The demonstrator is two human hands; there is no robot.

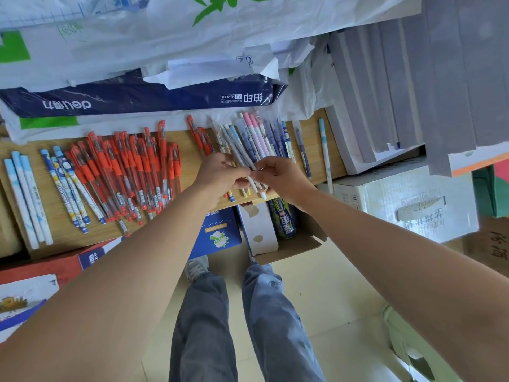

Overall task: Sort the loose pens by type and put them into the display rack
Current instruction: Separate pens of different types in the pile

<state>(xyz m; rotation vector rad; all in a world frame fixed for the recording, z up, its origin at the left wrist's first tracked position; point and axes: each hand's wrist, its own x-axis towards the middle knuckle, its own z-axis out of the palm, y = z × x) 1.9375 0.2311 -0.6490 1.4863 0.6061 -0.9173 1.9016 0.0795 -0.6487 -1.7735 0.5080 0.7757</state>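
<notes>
Mid-frame, the left hand (pixel 220 176) and right hand (pixel 282 179) together grip a bundle of pale pens (pixel 242 154) over the bench (pixel 190 164). Red pens (pixel 132 166) lie heaped at the left.

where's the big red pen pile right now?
Head view, left of centre on the wooden shelf: the red pen pile lies between the blue patterned pens and the left hand.

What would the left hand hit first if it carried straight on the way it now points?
Probably the pink and blue pens lying on the shelf just beyond the pale pens that the left hand holds; depth is unclear.
</notes>
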